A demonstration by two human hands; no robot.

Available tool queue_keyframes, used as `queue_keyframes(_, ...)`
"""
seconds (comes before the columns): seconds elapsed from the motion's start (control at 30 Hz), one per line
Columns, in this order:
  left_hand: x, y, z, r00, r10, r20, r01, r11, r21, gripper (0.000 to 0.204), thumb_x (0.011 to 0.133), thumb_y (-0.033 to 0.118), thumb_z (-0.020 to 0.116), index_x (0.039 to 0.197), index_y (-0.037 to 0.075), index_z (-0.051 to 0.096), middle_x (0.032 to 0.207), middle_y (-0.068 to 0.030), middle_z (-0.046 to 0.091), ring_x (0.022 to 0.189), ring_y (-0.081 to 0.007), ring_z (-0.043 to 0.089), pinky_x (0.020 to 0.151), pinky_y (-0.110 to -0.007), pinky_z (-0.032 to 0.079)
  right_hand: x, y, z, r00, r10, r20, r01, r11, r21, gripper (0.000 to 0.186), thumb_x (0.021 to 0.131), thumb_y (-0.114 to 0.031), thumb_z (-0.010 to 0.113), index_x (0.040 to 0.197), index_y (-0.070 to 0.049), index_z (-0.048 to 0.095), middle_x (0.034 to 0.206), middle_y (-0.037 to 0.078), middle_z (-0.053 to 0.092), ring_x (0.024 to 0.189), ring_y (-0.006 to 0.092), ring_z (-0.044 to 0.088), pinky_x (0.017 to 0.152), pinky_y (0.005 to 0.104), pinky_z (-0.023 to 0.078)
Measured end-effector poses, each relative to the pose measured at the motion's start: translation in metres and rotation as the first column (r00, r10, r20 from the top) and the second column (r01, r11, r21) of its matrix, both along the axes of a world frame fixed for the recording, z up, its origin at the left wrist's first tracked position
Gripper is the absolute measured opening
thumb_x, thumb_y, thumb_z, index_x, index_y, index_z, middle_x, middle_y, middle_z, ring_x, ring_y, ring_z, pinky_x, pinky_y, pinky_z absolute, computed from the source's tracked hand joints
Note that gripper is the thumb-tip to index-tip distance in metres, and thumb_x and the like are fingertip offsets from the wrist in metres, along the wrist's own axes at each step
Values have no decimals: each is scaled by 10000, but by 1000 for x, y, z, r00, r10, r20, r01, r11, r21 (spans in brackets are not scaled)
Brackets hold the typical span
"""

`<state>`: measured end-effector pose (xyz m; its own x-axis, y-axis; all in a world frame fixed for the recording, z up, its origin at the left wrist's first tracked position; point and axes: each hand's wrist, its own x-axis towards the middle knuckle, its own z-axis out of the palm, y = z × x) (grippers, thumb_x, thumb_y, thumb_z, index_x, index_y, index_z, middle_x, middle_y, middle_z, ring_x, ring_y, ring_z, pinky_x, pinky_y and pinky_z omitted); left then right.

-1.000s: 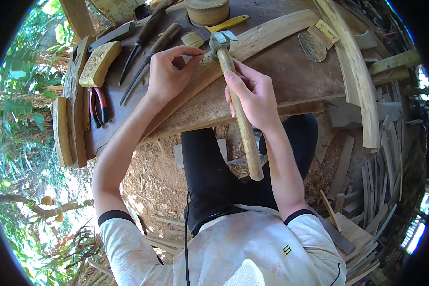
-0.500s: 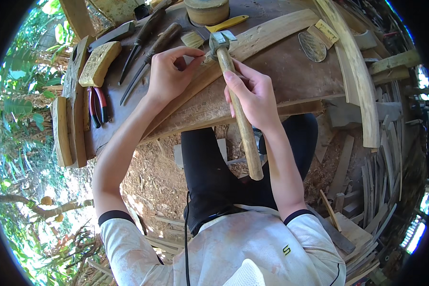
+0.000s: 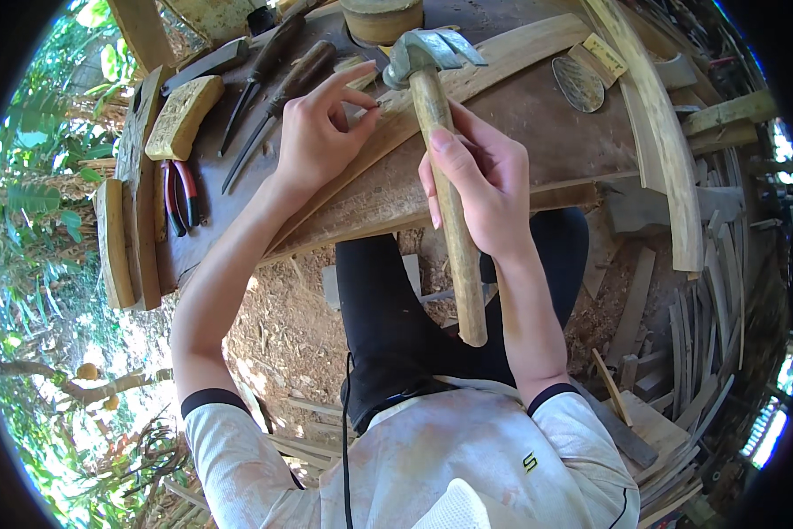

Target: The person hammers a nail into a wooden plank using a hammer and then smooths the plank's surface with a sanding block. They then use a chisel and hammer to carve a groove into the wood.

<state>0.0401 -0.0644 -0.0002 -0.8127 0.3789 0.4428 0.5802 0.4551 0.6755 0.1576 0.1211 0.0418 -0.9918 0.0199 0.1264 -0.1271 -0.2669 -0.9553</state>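
Note:
My right hand (image 3: pixel 489 181) is wrapped round the wooden handle of a claw hammer (image 3: pixel 449 203), thumb along the shaft. The metal head is raised above a long flat wooden board (image 3: pixel 507 66) that lies slantwise across the workbench (image 3: pixel 582 145). My left hand (image 3: pixel 317 137) rests at the board with thumb and a finger pinched together and the index finger lifted. At those fingertips is a small dark speck, too tiny to name. Behind the hammer head, the brush seen earlier is mostly hidden.
Left on the bench lie pliers (image 3: pixel 180 198), a wood block (image 3: pixel 185 117) and files with wooden handles (image 3: pixel 304 75). A round wooden piece (image 3: pixel 381 19) stands at the back. At right are an oval metal piece (image 3: pixel 578 85) and a long curved wood strip (image 3: pixel 665 132).
The hammer has risen off the board, and its head now looks larger and further right. My left index finger has lifted while the pinch stays in place.

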Motion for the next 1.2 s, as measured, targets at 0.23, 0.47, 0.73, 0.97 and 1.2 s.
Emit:
queue_keyframes(0.23,0,1,1,1000,6,12,-6,1000,14,511,802,46,785,1301,116,700,850,9,785,457,-65,508,484,-257,442,-2,4,1,998,58,32,-58,998,17,462,1069,-272,618,1414,36,597,674,8,593,524,65,549,465,246,449)
queue_keyframes(0.47,-2,0,3,999,-2,53,2,1000,-9,510,834,62,809,1327,54,678,879,-6,783,527,-6,473,497,-216,412,-9,1,-6,993,78,91,-77,997,-11,466,1072,-279,612,1416,35,592,684,21,607,510,80,561,460,245,446)
queue_keyframes(0.73,-4,-5,0,994,-5,111,9,999,-37,239,873,36,777,1110,57,797,852,22,761,578,8,457,531,-197,401,-21,8,-24,995,16,96,-21,999,50,426,1071,-274,615,1375,25,630,676,1,575,528,65,534,465,250,453)
queue_keyframes(0.97,-5,-6,0,982,-3,189,-15,996,94,155,891,64,783,1043,52,813,822,20,753,572,-2,465,538,-209,402,-23,8,-30,994,43,97,-56,990,131,449,1065,-285,627,1387,28,624,671,-6,577,542,51,526,480,248,438)
queue_keyframes(1.2,-4,-4,-1,991,23,130,-24,1000,8,143,889,77,788,1028,78,821,703,40,665,561,-6,443,530,-220,367,-21,8,-30,995,26,96,-40,987,155,473,1058,-292,639,1407,26,612,670,-5,582,552,49,532,490,247,438)
